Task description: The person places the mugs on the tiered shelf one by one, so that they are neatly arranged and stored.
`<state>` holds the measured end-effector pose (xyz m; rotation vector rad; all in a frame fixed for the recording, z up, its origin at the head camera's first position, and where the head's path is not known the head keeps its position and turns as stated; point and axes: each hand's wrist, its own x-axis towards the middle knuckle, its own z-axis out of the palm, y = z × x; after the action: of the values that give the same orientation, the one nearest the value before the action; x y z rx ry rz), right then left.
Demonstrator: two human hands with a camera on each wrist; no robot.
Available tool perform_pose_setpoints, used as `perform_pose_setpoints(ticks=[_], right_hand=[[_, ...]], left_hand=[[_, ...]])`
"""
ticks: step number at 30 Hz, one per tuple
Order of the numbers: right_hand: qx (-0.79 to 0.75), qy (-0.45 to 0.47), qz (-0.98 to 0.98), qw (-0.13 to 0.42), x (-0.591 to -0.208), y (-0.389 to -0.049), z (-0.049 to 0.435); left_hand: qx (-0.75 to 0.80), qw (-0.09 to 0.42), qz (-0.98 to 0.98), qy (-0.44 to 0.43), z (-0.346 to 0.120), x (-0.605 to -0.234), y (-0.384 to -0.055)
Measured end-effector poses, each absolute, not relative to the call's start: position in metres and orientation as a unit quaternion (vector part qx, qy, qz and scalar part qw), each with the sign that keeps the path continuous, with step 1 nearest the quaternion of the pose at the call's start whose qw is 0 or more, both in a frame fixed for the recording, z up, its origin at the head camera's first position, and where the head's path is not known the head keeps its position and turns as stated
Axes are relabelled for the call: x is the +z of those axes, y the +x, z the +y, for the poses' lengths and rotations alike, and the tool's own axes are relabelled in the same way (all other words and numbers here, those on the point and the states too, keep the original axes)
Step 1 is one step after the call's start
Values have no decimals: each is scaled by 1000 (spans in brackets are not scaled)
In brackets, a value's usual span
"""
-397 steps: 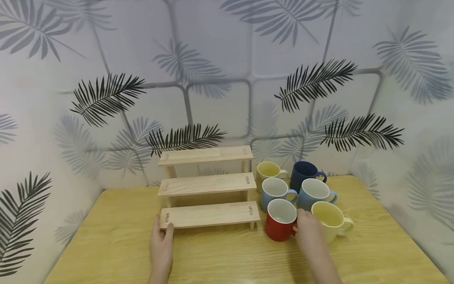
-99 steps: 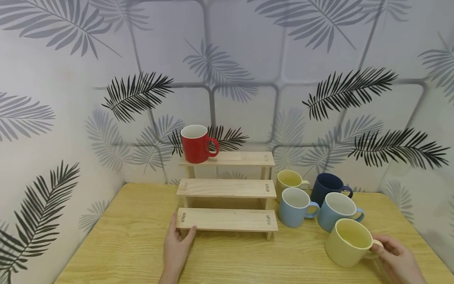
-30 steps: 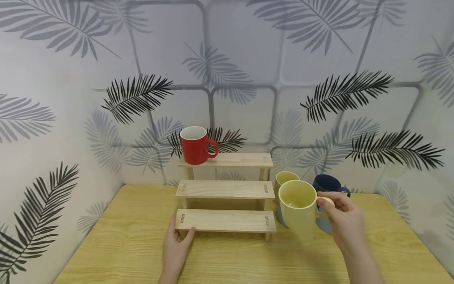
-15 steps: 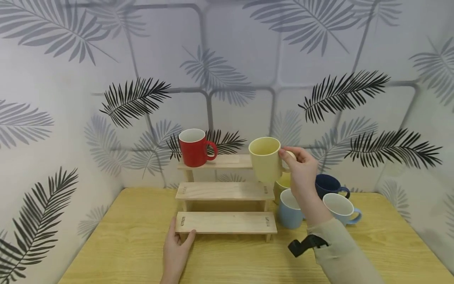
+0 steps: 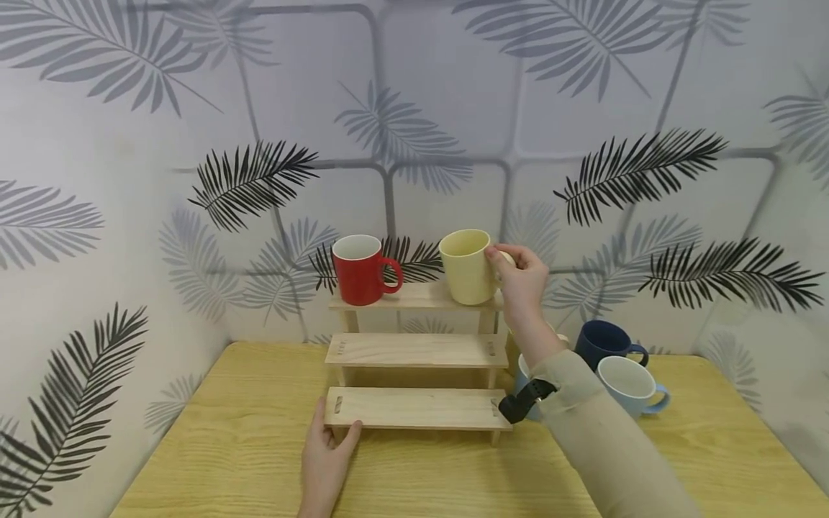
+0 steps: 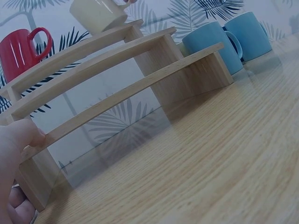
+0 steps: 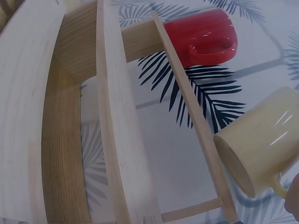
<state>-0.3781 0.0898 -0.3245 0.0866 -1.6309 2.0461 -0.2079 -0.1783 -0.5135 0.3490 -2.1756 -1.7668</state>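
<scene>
tilting in the right hand [image 5: 524, 282], pale yellow mug [image 5: 468, 272]

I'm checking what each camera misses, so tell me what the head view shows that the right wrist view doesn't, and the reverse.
Only the head view: the left grip holding the wooden shelf at its left end, the dark blue mug and, in front of it, a light blue mug.

Only the right wrist view: the underside of the pale yellow mug.

Both: the shelf, the red mug, that yellow mug, at least part of the right grip and the leaf-patterned wall.
</scene>
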Motion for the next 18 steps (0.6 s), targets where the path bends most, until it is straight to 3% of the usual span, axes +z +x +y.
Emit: perform_pose_setpoints(ticks=[18], right_hand=[[746, 64, -631, 204, -335, -395, 109]], left_hand=[[-626, 158, -755, 113, -179, -517, -209]])
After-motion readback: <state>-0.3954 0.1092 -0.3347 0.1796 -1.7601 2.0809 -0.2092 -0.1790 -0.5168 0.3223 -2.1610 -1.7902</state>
